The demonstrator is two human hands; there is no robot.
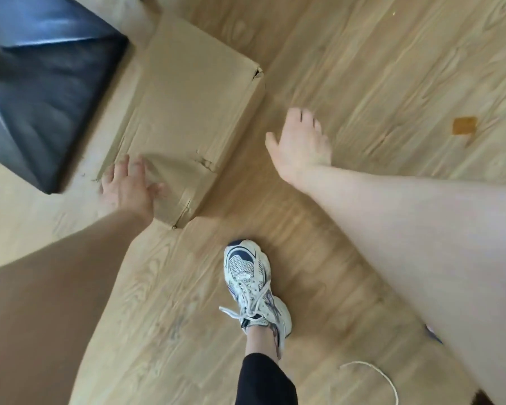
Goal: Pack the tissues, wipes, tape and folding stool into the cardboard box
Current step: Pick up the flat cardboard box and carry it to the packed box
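A brown cardboard box (187, 106) lies on the wooden floor in the upper middle of the head view, its flaps folded down and its near corner dented and torn. My left hand (129, 185) rests with spread fingers on the box's near left edge. My right hand (301, 141) hovers open over the floor just right of the box, touching nothing. Tissues, wipes, tape and folding stool are not in sight.
A dark blue-black cushioned seat (41, 83) stands at the upper left beside the box. My foot in a white sneaker (251, 282) is planted below the box. A white cord (383, 378) loops at the bottom right. A brown tape scrap (463, 126) sticks to the floor at right.
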